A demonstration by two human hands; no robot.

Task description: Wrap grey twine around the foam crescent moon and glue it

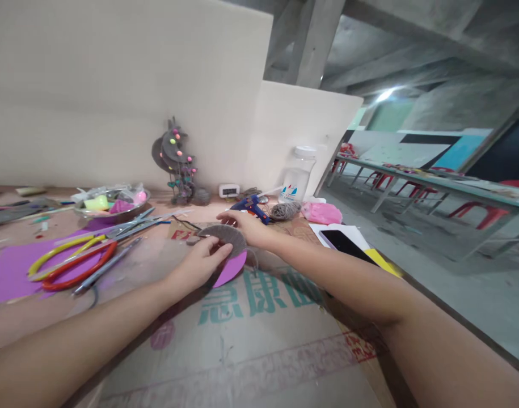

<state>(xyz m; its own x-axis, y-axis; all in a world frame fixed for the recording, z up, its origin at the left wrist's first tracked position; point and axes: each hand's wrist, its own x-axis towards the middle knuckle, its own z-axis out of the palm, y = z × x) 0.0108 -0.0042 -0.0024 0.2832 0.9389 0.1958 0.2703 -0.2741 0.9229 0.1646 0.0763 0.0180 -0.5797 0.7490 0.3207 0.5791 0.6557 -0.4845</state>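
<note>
A grey crescent-shaped piece, wrapped in yarn or cloth-like, is in my hands over the cardboard. My left hand grips its near left side, thumb on top. Curled round its far edge is my right hand; its fingertips are partly hidden. A purple round piece shows beneath the crescent. Beside it on the right hangs a loop of grey yarn. The blue glue gun lies just beyond my right hand, near a ball of grey yarn.
On the left lie yellow- and red-handled scissors, a pen, purple sheets and a metal bowl of bits. A decorated moon ornament, timer and bottle stand behind. A phone lies right.
</note>
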